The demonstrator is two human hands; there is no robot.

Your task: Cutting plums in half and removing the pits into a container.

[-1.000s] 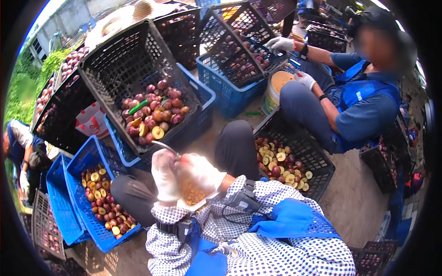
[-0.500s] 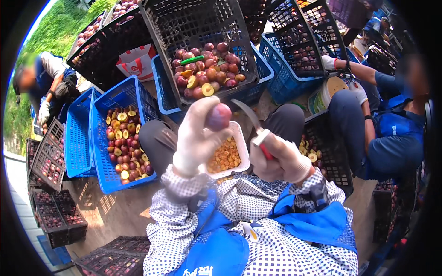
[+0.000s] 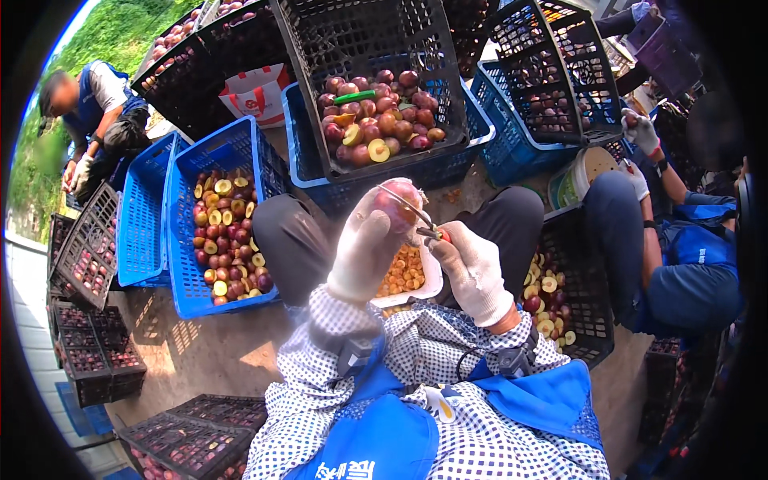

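A whole reddish-purple plum (image 3: pixel 398 205) sits in my gloved left hand (image 3: pixel 360 252), held up between thumb and fingers. My right hand (image 3: pixel 474 272), also in a white glove, is closed on the red handle of a small curved knife (image 3: pixel 410 210). The thin blade lies across the plum's face; whether it has cut in, I cannot tell. Below my hands, between my knees, a white tub (image 3: pixel 433 276) holds small yellow-brown pits or pieces. Ahead, a tilted black crate (image 3: pixel 448 140) contains plums, a few cut halves and a green-handled knife (image 3: pixel 354 97).
A blue crate (image 3: pixel 181 264) of halved plums stands at my left, beside another blue crate (image 3: pixel 132 232). By my right knee is a black crate (image 3: pixel 596 316) with halves. A co-worker (image 3: pixel 680 248) sits at right holding a plum; another person (image 3: pixel 100 104) works at far left.
The knife has swung from upright beside the plum to lying across it. My right hand has turned inward toward my left. The co-worker at right has lifted a plum.
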